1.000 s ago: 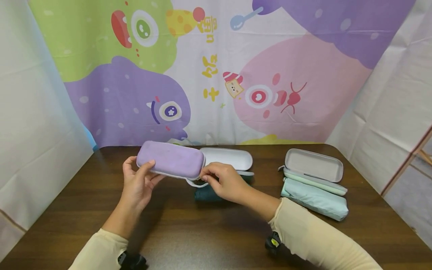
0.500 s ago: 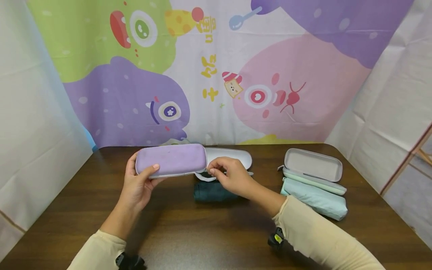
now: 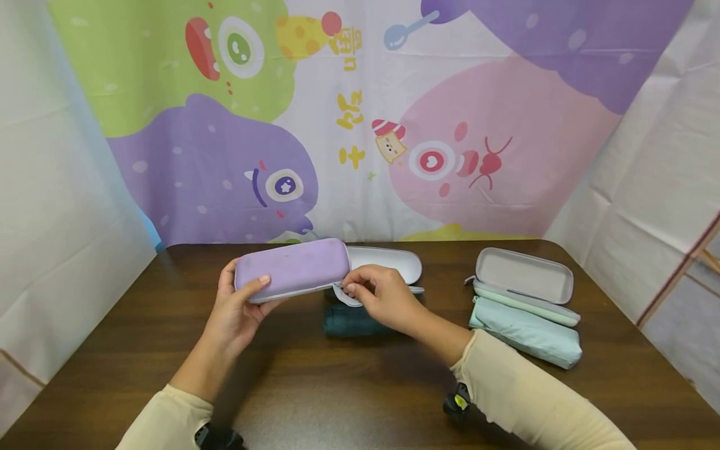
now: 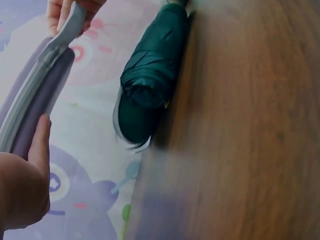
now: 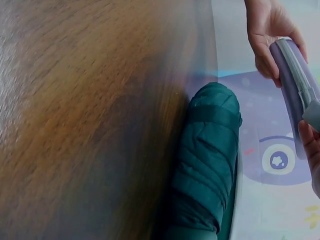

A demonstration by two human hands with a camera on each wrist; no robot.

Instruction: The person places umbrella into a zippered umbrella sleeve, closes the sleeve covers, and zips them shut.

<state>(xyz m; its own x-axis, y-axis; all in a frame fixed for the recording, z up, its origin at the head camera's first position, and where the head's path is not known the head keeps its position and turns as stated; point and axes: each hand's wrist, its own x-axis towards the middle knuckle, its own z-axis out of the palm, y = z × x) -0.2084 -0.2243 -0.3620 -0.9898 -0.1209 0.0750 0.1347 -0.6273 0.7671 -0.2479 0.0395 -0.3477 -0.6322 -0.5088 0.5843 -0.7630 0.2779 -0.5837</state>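
Observation:
Above the table my left hand [image 3: 239, 309] holds a purple hard-shell zip case [image 3: 292, 269] by its left end, thumb on the front face. Fingertips of my right hand [image 3: 385, 297] pinch at the zip at the case's right end; what lies between them is hidden. A grey wrist strap [image 4: 70, 25] loops from that end. The zip [image 4: 25, 102] runs along the narrow side and looks closed in the left wrist view. Behind and below the hands, a rolled dark green umbrella [image 5: 207, 160] lies before an open case with a pale grey lid [image 3: 388, 262].
To the right, another open case with a grey lid [image 3: 523, 275] stands on the brown table [image 3: 315, 394]. In front of it lies a folded mint umbrella [image 3: 525, 331]. A cartoon-printed cloth [image 3: 360, 206] hangs behind the table's far edge.
The purple case first swung from sloping down rightward to nearly level, then tilted up at its right end and shifted slightly right. Both hands moved with it and kept their hold.

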